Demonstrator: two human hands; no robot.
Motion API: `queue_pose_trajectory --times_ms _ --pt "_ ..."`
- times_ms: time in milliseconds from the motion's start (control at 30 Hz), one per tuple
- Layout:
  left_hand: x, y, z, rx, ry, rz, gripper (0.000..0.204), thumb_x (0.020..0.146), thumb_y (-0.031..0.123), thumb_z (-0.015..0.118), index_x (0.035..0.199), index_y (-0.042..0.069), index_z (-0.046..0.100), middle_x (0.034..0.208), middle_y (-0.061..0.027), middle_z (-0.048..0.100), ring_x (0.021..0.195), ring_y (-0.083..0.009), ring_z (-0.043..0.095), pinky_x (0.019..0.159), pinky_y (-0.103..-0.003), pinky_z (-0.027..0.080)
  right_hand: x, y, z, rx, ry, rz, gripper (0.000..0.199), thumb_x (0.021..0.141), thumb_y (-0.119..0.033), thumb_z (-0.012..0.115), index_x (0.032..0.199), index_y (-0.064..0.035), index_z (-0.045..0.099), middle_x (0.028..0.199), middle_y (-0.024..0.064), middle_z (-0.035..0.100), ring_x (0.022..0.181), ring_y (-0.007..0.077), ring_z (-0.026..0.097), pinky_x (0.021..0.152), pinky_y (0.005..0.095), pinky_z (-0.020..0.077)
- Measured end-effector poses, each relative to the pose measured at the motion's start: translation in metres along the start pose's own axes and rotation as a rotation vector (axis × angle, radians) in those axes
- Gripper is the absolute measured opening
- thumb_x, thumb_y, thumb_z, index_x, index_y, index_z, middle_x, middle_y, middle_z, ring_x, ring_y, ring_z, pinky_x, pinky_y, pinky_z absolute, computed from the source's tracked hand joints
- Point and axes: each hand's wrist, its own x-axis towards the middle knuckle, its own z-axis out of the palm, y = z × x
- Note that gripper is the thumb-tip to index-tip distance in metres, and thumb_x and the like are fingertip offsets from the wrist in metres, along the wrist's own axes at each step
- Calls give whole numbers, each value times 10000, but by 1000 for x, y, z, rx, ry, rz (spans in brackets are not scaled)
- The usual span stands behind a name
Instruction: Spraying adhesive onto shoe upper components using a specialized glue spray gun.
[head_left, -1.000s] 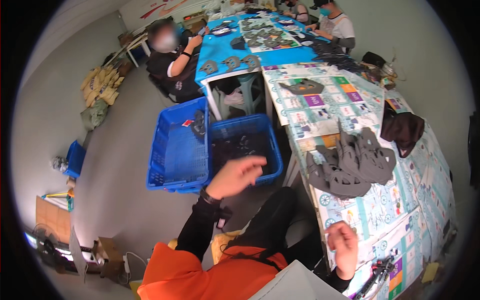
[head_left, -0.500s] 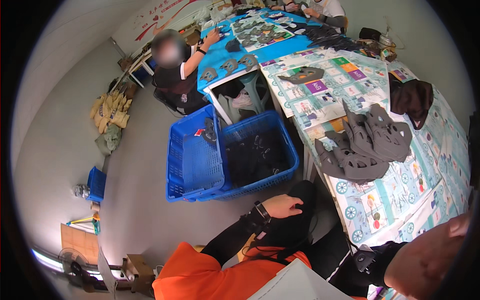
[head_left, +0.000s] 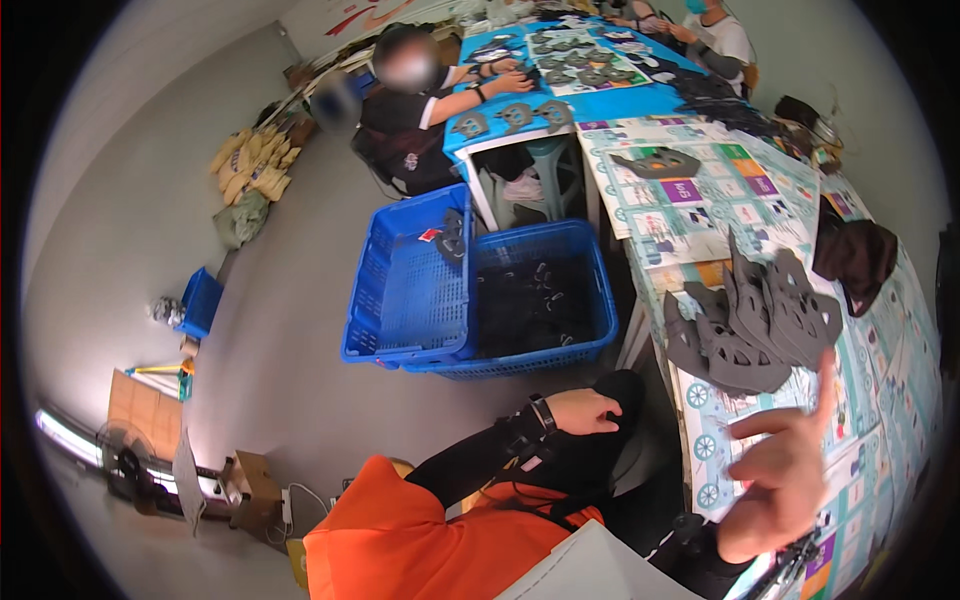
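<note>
Blue crates (head_left: 480,290) sit on the floor at my left. My left hand (head_left: 585,410) rests on my knee, fingers loosely curled, empty. My right hand (head_left: 785,475) (fingers spread, holding nothing) hovers just below the grey pile (head_left: 750,325) on the table (head_left: 700,215).

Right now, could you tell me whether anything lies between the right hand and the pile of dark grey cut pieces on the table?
Nothing visible does: the right hand hovers open just short of the pile of grey pieces, with only printed table covering between.

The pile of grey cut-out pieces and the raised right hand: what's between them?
Only bare printed table cover separates the grey pile from the right hand, per the head view.
</note>
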Motion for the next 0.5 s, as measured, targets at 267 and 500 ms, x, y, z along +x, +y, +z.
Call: queue_pose_trajectory --times_ms 267,500 --pt "3 4 0 -5 19 16 403 937 344 630 1211 49 633 891 -163 712 820 -347 686 741 -429 527 -24 -44 43 449 -684 -67 166 679 -174 707 634 -50 606 646 18 562 782 185 677 1138 504 344" --pt "-2 4 -4 -66 55 85 383 907 348 631 1122 33 668 888 -173 714 831 -359 686 744 -438 529 -38 -34 62 193 -744 -97 347 721 -307 795 604 -79 561 572 19 438 672 182 604 1115 555 358"
